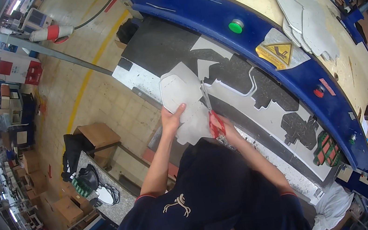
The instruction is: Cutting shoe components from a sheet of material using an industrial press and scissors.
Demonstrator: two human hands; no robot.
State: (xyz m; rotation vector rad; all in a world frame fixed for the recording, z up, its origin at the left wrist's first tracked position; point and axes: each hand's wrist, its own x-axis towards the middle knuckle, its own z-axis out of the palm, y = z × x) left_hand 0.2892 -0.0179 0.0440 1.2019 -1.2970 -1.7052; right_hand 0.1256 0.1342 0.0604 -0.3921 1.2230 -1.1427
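My left hand grips the edge of a pale grey cut sheet piece, its thumb lying on top. The piece has a rounded, irregular outline and may be more than one layer. Red-handled scissors are in my right hand, fingers wrapped round the handles. Their blades point away from me along the right edge of the piece; whether they touch it I cannot tell. Beyond, a light sheet with shaped cut-outs lies on the dark cutting bed.
A blue machine beam curves across the far right, with a green button and a red button. Stacked cut pieces lie on its top. A red-and-green cutting die rests at the bed's right end. A cardboard box stands left.
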